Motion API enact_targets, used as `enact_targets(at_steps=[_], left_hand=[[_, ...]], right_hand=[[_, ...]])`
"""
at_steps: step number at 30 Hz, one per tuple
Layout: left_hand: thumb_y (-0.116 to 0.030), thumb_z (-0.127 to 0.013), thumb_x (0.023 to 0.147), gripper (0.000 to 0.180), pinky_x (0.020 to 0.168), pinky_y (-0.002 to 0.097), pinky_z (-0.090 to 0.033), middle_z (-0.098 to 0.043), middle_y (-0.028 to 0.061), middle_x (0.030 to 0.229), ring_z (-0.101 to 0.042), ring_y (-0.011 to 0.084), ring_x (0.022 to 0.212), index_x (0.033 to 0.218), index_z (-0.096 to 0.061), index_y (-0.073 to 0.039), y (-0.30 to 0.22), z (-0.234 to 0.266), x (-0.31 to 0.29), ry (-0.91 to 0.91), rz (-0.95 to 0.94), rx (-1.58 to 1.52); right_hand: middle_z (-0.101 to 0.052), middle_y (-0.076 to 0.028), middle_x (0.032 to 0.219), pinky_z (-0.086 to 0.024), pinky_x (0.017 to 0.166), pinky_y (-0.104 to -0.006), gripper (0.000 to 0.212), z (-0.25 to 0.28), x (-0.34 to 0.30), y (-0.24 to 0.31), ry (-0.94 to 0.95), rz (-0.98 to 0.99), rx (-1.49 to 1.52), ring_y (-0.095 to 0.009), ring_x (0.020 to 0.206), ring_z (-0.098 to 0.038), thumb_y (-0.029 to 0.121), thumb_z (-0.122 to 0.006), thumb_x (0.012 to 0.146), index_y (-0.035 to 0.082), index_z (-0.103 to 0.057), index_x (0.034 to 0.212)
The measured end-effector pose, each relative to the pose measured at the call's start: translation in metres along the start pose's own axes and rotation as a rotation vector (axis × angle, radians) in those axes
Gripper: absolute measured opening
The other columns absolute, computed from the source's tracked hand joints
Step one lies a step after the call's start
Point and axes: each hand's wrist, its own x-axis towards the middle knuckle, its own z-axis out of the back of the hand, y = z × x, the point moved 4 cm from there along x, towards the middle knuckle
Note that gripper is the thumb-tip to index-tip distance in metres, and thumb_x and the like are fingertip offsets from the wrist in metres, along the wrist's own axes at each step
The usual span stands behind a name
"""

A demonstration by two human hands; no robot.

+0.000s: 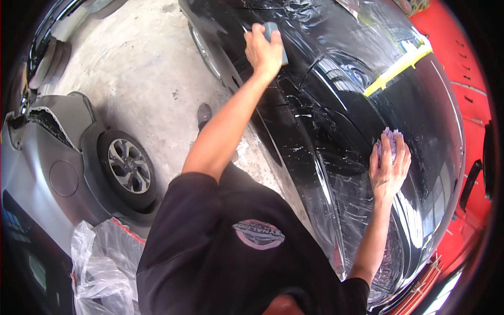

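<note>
Out to the front, my left hand (pixel 264 51) is wrapped round a blue-grey sanding block (pixel 271 29) pressed against the side of a glossy black car (pixel 336 123). Its fingers are closed over the block. Nearer to me on the right, my right hand (pixel 390 164) presses a crumpled pale purple cloth (pixel 387 140) on the car's upper body. The dark panel between the hands shows wet-looking whitish streaks and specks. Yellow masking tape (pixel 399 68) runs along the edge of clear plastic film (pixel 375 39) beyond my right hand.
A grey car with a dark wheel (pixel 127 167) stands at the left. Clear plastic sheeting (pixel 105 265) hangs at its near end. Between the cars lies a pale concrete floor (pixel 142 68), where my shoe (pixel 204 113) shows. Something red (pixel 451 58) stands behind the black car.
</note>
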Motion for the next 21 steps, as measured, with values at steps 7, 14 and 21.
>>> enact_targets(at_steps=[7, 14, 21], left_hand=[[-0.022, -0.078, 0.101, 0.033, 0.094, 0.0531, -0.056, -0.064, 0.0232, 0.121, -0.070, 0.0448, 0.106, 0.125, -0.067, -0.002, -0.004, 0.004, -0.070, 0.122, -0.181, -0.080], [-0.021, -0.075, 0.101, 0.027, 0.087, 0.0600, -0.053, -0.059, 0.0279, 0.111, -0.065, 0.0515, 0.099, 0.119, -0.062, -0.005, -0.025, 0.017, -0.143, 0.101, -0.208, -0.226], [-0.023, -0.077, 0.101, 0.033, 0.091, 0.0561, -0.054, -0.064, 0.0238, 0.117, -0.069, 0.0456, 0.101, 0.123, -0.061, -0.004, 0.014, 0.004, -0.061, -0.018, 0.122, -0.111]], right_hand=[[-0.064, -0.016, 0.147, -0.054, 0.104, -0.0534, 0.050, 0.000, -0.004, -0.001, -0.022, -0.016, -0.009, -0.038, 0.126, -0.065, 0.014, -0.085, 0.091, 0.016, -0.072, 0.139], [-0.063, -0.015, 0.148, -0.053, 0.105, -0.0531, 0.050, -0.001, -0.003, 0.003, -0.023, -0.001, -0.013, -0.038, 0.127, -0.065, 0.014, -0.084, 0.091, 0.016, -0.072, 0.140], [-0.064, -0.016, 0.147, -0.054, 0.107, -0.0533, 0.047, -0.002, -0.001, 0.001, -0.026, 0.025, -0.015, -0.038, 0.127, -0.064, 0.013, -0.083, 0.093, 0.015, -0.073, 0.138]])
